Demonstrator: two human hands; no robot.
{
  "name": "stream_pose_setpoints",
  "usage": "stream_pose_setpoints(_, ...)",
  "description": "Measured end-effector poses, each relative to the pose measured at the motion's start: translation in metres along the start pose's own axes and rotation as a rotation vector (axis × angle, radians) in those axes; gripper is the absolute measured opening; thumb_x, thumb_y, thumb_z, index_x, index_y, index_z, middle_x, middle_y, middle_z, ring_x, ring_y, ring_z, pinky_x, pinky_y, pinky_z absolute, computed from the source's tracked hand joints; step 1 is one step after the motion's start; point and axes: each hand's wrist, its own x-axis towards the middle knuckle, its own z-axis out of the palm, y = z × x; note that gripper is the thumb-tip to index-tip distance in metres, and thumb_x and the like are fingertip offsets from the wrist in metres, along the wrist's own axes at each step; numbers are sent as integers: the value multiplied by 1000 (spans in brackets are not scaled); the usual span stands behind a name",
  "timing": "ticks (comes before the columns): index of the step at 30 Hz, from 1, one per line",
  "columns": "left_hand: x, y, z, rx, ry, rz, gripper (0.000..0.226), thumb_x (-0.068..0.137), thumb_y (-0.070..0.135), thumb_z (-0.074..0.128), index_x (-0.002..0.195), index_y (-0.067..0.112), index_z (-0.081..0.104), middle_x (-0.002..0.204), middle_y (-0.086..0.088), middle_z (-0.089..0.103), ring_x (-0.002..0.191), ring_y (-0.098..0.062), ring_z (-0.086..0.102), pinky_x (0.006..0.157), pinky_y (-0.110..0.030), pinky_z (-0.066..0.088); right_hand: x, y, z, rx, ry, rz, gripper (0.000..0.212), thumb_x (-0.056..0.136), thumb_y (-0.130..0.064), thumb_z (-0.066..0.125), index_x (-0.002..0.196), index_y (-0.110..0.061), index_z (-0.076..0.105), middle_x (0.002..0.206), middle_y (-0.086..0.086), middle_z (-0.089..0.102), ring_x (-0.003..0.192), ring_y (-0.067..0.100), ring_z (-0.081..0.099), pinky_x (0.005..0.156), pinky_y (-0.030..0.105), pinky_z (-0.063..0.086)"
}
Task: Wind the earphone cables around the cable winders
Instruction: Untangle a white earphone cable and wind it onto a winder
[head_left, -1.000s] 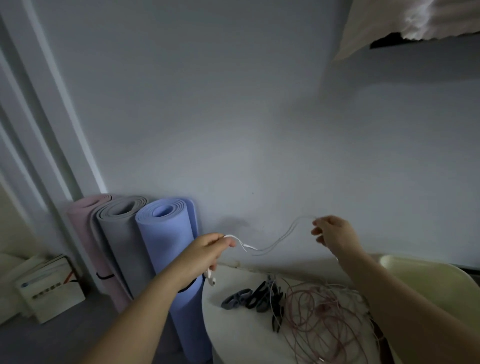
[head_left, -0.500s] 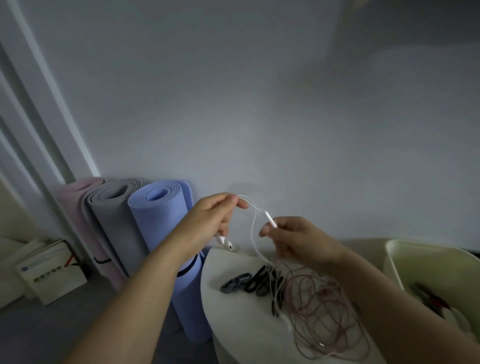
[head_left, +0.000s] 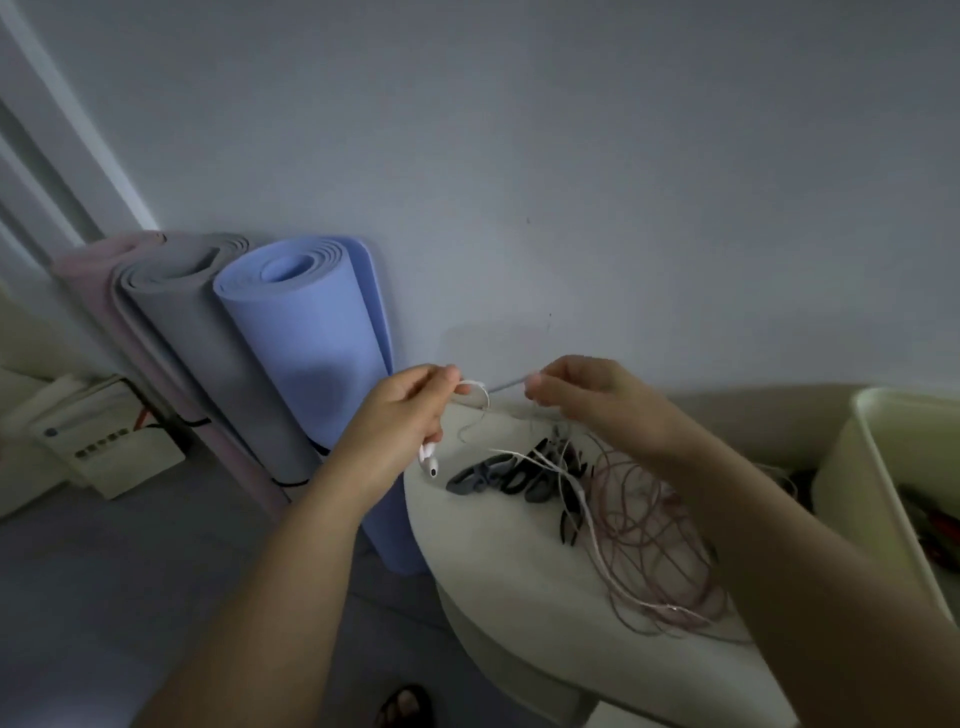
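1. While your left hand (head_left: 402, 415) pinched the white earphone cable (head_left: 584, 499) just below its earbuds (head_left: 429, 464), which hung under your curled fingers, your right hand (head_left: 587, 400) pinched the same cable nearby. Both hands were raised over the far edge of the table (head_left: 509, 613).
2. Between your hands the cable made a small loop beside your left fingertips. The stretch running to your right hand was blurred, so its exact path could not be told.
3. Below your right hand the cable dropped to the table, crossed the dark cable winders (head_left: 511, 475) and lay over the pink cable tangle (head_left: 654, 551) on the right.
4. That overlap looked like the main hazard. If you drew in slack, the white cable could snag in the pink loops and either lift the tangle or pull a knot tight.
5. Because the trailing length lay across the winders, a sharp tug could also sweep one toward the left edge of the table and off it.
6. Neither hand held a winder. Any turns you gathered on your fingers alone could slip loose, and the dangling earbuds could swing into the loop and catch.
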Motion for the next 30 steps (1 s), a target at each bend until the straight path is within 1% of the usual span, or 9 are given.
stream_pose_setpoints(4, 8, 28, 16, -196, -21, 76, 27, 91, 37, 57, 73, 23, 72, 48, 10, 27, 47, -8, 28, 55, -27, 36, 5, 14, 21, 316, -278, 73, 62, 73, -38, 71, 127, -16, 48, 120, 0, 65, 111, 8, 61, 94, 21, 46)
stream_pose_setpoints(9, 22, 54, 24, -521, 6, 96, 23, 97, 26, 49, 81, 13, 59, 48, 10, 25, 43, -5, 23, 49, -18, 35, 11, 19, 20, 348, -440, 133, 34, 81, -7, 70, 113, -10, 61, 89, 7, 72, 95, 19, 66, 104, 37, 44)
stream_pose_setpoints(13, 34, 50, 15, -598, 162, 93, 23, 100, 25, 47, 84, 13, 58, 47, 10, 24, 41, -5, 22, 47, -18, 32, 6, 20, -3, 557, -387, 173, 10, 83, -12, 62, 90, -10, 68, 51, -2, 47, 47, 10, 48, 62, 23, 52)
stream_pose_setpoints(15, 38, 36, 10, -503, 281, 56, 24, 101, 25, 48, 83, 13, 60, 44, 10, 25, 38, -4, 24, 43, -19, 31, 8, 20, -21, 606, -197, 140, 9, 80, -19, 65, 81, -11, 69, 49, -5, 38, 43, 7, 35, 48, 18, 39)
stream_pose_setpoints(18, 36, -2, 12, -133, 285, -127, 23, 100, 27, 49, 88, 16, 66, 54, 4, 35, 43, -6, 37, 46, -20, 39, 6, 17, -44, 500, 86, 96, 19, 81, -30, 61, 77, -13, 68, 52, -4, 37, 46, 8, 27, 49, 23, 24)
stream_pose_setpoints(20, 32, -25, 20, 170, 74, -261, 21, 97, 29, 52, 95, 17, 68, 68, 1, 44, 58, -11, 45, 60, -27, 45, 3, 12, -46, 314, 197, 47, 21, 90, -30, 59, 79, -15, 69, 53, -7, 40, 46, 7, 29, 49, 23, 25)
stream_pose_setpoints(23, 34, -42, 38, 401, -259, -367, 22, 97, 19, 50, 100, 6, 67, 70, 0, 54, 59, -13, 50, 57, -25, 45, -1, 0, -39, -82, 227, -17, 23, 93, -34, 55, 84, -22, 72, 57, -12, 52, 44, 4, 36, 44, 14, 32)
stream_pose_setpoints(26, 45, -51, 60, 630, -404, -306, 29, 96, 5, 44, 119, 7, 63, 107, -12, 66, 96, -25, 64, 83, -33, 49, -1, -4, -34, -237, 173, -46, 22, 93, -32, 57, 87, -19, 72, 66, -5, 60, 37, -1, 40, 40, 6, 29)
stream_pose_setpoints(30, 60, -65, 83, 869, -436, -3, 50, 94, 2, 40, 139, 22, 49, 140, -9, 44, 128, -26, 45, 106, -38, 39, 1, 1, -30, -348, 106, -30, 20, 92, -31, 58, 88, -17, 72, 68, -2, 63, 39, -4, 43, 42, 6, 32)
